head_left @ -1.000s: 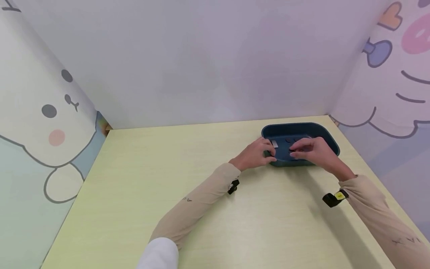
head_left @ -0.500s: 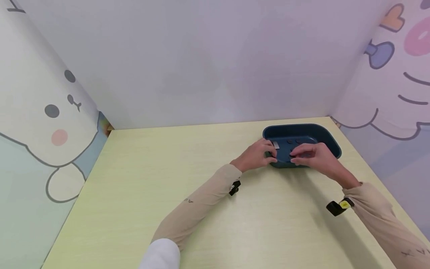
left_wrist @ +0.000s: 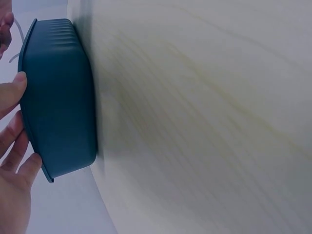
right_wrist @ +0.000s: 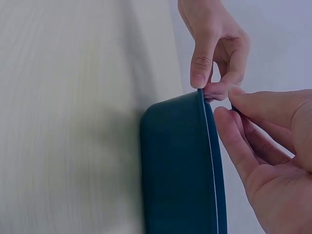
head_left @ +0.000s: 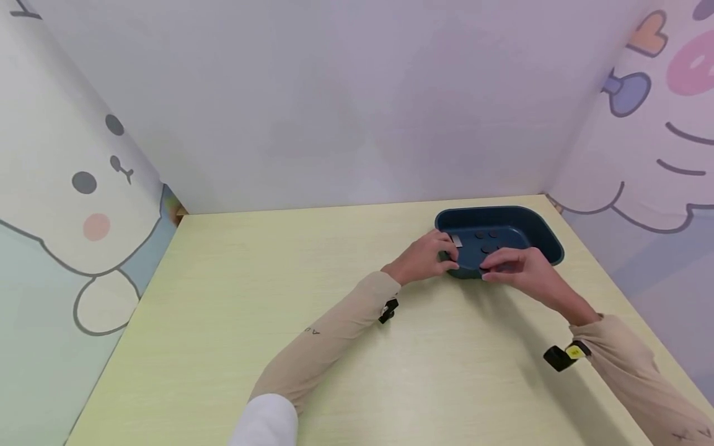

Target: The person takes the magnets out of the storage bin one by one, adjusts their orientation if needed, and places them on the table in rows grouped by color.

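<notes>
A dark teal plastic basin stands at the far right of the table. Several small dark round discs lie on its floor, near a small white label. My left hand grips the basin's left end, its thumb and fingers at the rim, as the left wrist view also shows. Over the near rim is my right hand, pinching a small dark flat piece between thumb and fingertips. Most of that piece is hidden by the fingers.
The pale wooden table extends left and toward me. A plain light wall rises behind its far edge, and side panels printed with cartoon figures flank it.
My right hand has moved toward me from over the basin's middle to its near rim, baring more discs on the floor. My left hand keeps its grip at the left end.
</notes>
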Tool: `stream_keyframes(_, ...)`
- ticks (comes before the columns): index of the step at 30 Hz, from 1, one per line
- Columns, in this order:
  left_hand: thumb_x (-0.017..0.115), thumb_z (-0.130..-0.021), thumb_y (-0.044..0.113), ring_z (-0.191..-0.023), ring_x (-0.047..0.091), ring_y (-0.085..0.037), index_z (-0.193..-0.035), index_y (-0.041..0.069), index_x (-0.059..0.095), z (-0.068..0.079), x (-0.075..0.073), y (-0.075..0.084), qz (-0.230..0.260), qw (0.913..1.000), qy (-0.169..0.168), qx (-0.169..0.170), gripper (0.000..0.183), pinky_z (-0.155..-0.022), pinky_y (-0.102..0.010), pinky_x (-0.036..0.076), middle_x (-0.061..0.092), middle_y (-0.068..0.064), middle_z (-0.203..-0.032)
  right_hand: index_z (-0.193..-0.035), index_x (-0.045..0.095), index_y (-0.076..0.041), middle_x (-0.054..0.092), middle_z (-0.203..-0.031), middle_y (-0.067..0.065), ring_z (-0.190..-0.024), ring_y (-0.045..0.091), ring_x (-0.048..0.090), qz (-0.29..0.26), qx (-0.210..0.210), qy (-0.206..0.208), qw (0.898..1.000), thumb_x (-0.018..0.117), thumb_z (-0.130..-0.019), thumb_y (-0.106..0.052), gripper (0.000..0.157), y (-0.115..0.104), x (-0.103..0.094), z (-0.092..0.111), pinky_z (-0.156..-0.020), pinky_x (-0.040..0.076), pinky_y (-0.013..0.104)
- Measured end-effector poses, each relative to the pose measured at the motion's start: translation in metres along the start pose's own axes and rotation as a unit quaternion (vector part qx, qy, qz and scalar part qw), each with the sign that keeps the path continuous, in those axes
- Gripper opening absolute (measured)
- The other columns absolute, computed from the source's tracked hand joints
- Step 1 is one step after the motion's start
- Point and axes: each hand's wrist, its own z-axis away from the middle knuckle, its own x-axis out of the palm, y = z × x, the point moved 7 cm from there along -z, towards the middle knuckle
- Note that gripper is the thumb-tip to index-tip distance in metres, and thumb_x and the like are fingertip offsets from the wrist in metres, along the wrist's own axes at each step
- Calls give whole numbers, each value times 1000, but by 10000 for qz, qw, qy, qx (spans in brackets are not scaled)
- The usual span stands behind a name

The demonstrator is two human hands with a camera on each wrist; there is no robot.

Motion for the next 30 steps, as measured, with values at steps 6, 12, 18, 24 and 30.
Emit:
stream_keyframes(6,68,-88,30,-97,48,-13,-93,18,69,0,1,0,-4,10000,-55,-41,13,-85,-16,37,57,7,-99,-100,71,-1,66,-98,13,-78,16,67,-48,-67,-40,10000,75,-82,-12,22,1,-1,6,-68,53,23)
stream_keyframes(12,68,-88,31,-97,49,-13,-93,18,69,0,1,-1,-36,10000,-46,-57,13,-84,-16,38,57,7,-99,-101,71,-1,66,-99,11,-78,16,67,-4,92,-53,9999,75,-82,-16,25,7,-1,11,-68,54,25)
stream_keyframes(18,69,-88,30,-97,50,-15,-93,18,69,0,2,-1,-50,10000,-1,-55,14,-84,-16,38,58,6,-99,-101,71,-3,66,-99,10,-78,16,67,-64,128,-40,9999,75,-82,-15,23,13,-1,16,-67,54,26)
stream_keyframes(24,69,-87,30,-97,49,-13,-93,18,69,0,4,-3,-48,9999,-17,-88,13,-86,-16,38,58,6,-101,-98,72,-6,65,-99,8,-86,10,60,-85,5,33,10000,75,-81,-12,18,18,1,20,-67,54,26)
stream_keyframes(30,70,-87,29,-96,47,-10,-92,18,69,0,3,-3,-40,10000,4,-78,13,-88,-17,37,58,6,-101,-99,71,-4,66,-99,9,-84,11,62,-331,92,7,9994,75,-80,-10,20,26,6,25,-68,55,28)
